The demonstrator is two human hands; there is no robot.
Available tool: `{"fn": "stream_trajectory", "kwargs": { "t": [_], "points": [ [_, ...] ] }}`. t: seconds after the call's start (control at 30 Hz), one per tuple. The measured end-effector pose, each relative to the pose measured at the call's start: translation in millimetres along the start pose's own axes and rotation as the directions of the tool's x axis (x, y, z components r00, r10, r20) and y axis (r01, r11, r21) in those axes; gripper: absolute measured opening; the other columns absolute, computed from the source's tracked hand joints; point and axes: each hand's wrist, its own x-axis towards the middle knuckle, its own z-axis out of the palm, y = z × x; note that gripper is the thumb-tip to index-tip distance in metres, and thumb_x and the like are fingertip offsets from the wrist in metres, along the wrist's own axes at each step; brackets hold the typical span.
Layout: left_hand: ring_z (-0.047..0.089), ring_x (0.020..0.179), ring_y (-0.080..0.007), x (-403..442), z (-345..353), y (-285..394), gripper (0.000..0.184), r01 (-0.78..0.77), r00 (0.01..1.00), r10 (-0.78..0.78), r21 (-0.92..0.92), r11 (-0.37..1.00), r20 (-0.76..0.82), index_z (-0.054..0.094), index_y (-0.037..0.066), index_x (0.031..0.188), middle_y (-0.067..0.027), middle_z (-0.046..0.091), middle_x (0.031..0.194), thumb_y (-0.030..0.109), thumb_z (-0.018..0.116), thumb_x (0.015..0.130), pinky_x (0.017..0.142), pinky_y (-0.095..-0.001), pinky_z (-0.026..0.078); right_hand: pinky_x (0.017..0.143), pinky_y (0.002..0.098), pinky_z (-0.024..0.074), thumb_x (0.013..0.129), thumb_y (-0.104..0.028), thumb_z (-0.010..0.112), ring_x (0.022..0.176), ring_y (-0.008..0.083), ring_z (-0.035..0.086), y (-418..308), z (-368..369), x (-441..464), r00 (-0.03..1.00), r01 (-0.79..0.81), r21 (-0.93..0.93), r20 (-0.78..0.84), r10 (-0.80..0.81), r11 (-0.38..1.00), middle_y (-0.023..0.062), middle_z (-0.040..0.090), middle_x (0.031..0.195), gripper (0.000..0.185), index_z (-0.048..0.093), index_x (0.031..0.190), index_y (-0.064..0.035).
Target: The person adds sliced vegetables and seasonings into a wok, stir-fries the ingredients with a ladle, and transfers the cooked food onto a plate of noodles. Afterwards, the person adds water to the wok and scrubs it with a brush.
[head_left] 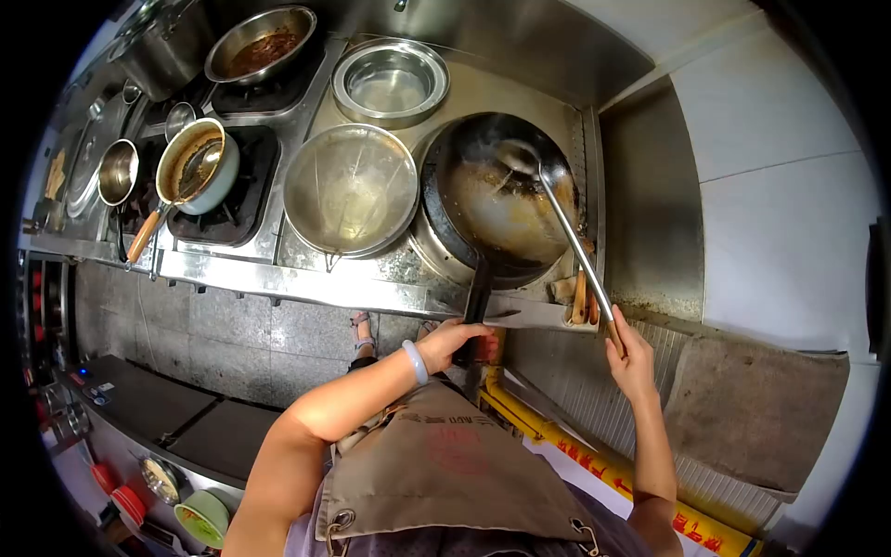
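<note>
A dark wok (pixel 506 227) stands tilted on the burner, with brownish residue and a wisp of steam inside. My left hand (pixel 452 342) is closed around the black wok handle (pixel 478 295). In my right hand (pixel 633 360) is the wooden end of a long metal ladle (pixel 574 237). The ladle's bowl rests in the upper part of the wok, against or just over its surface; contact cannot be made out. Left of the wok, a wire strainer (pixel 320 200) lies across a wide metal bowl (pixel 297 153).
Behind the strainer sits a metal basin (pixel 348 70) of clear liquid. Further left are a light saucepan (pixel 223 181), a small pan (pixel 118 172) and a bowl of dark red sauce (pixel 263 53). Wooden-handled tools (pixel 580 299) lie right of the wok. A yellow pipe (pixel 515 406) runs below the counter.
</note>
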Motion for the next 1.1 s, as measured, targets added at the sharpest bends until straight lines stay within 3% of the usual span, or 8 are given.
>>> {"fn": "stream_trajectory", "kwargs": {
  "t": [0.23,0.3,0.47,0.57,0.63,0.7,0.8,1.1],
  "points": [
    [0.064,0.073,-0.0220,-7.5,-2.0,3.9,0.027,0.007,0.993,-0.025,0.162,0.987,0.114,0.055,0.000,0.100,-0.0143,0.064,0.089,0.020,0.063,0.084,0.061,-0.0332,0.054,0.084,0.0262,0.0436,0.082,-0.003,0.060,0.097,0.0172,0.059,-26.9,19.3,84.9,0.966,0.240,0.313,-0.172,-0.193,0.919,0.0141,0.061,0.113,0.052,0.046,0.132,-0.0089],
    [0.064,0.071,-0.0217,-9.6,-3.4,3.3,0.029,-0.024,0.996,0.005,0.213,0.977,0.091,0.054,0.001,0.101,-0.0134,0.064,0.087,0.021,0.064,0.083,0.060,-0.0328,0.054,0.085,0.0256,0.0432,0.081,-0.006,0.062,0.099,0.0164,0.059,-53.6,35.9,153.6,0.994,0.102,0.419,-0.012,-0.107,0.902,0.0147,0.061,0.115,0.052,0.047,0.131,-0.0090],
    [0.063,0.073,-0.0185,-22.8,-4.6,10.8,0.033,-0.084,0.993,0.066,0.201,0.976,0.095,0.054,-0.001,0.102,-0.0113,0.064,0.086,0.024,0.065,0.083,0.063,-0.0289,0.052,0.084,0.0282,0.0453,0.081,-0.013,0.062,0.095,0.0187,0.062,-116.2,73.6,266.6,0.986,0.083,0.276,0.119,-0.120,0.958,0.0157,0.063,0.110,0.049,0.049,0.128,-0.0098],
    [0.061,0.073,-0.0137,-30.0,-3.2,16.0,0.034,-0.098,0.994,0.076,0.295,0.950,0.083,0.055,0.001,0.103,-0.0072,0.065,0.087,0.029,0.062,0.084,0.062,-0.0252,0.049,0.067,0.0292,0.0502,0.080,-0.011,0.061,0.074,0.0183,0.064,-132.7,95.9,305.5,0.969,0.202,0.180,0.105,-0.223,0.963,0.0133,0.067,0.093,0.051,0.049,0.129,-0.0089],
    [0.059,0.069,-0.0125,-33.4,-2.8,16.0,0.033,-0.136,0.990,0.137,0.389,0.911,0.027,0.059,0.002,0.095,-0.0056,0.063,0.082,0.033,0.062,0.084,0.056,-0.0252,0.046,0.037,0.0234,0.0361,0.083,-0.010,0.058,0.046,0.0084,0.045,-149.6,102.2,315.2,0.939,-0.119,0.462,0.339,-0.051,0.879,0.0029,0.053,0.067,0.057,0.038,0.136,-0.0073],
    [0.057,0.068,-0.0099,-23.4,-12.3,13.3,0.032,-0.130,0.991,0.111,0.405,0.905,0.069,0.060,0.005,0.096,-0.0038,0.063,0.083,0.034,0.061,0.084,0.054,-0.0237,0.044,0.037,0.0220,0.0352,0.084,-0.008,0.057,0.047,0.0088,0.045,-164.2,101.2,327.1,0.895,-0.255,0.535,0.446,-0.013,0.805,0.0040,0.051,0.066,0.057,0.035,0.136,-0.0033],
    [0.056,0.066,-0.0092,-28.2,-11.5,15.2,0.032,-0.124,0.992,0.112,0.373,0.920,0.053,0.060,0.006,0.096,-0.0008,0.062,0.078,0.036,0.061,0.084,0.053,-0.0222,0.042,0.038,0.0203,0.0346,0.087,-0.008,0.054,0.052,0.0106,0.047,-161.0,98.3,337.5,0.773,-0.572,0.714,0.634,-0.026,0.404,0.0085,0.052,0.071,0.046,0.036,0.129,-0.0054],
    [0.051,0.072,-0.0062,-30.7,-17.2,18.8,0.040,-0.072,0.997,0.061,0.381,0.922,0.039,0.059,0.008,0.106,0.0044,0.057,0.082,0.038,0.064,0.080,0.063,-0.0217,0.045,0.036,0.0155,0.0322,0.089,-0.011,0.052,0.051,0.0075,0.044,-136.5,67.4,323.2,0.678,-0.732,0.678,0.735,-0.032,0.070,0.0101,0.051,0.076,0.032,0.041,0.119,-0.0076]
  ]
}}
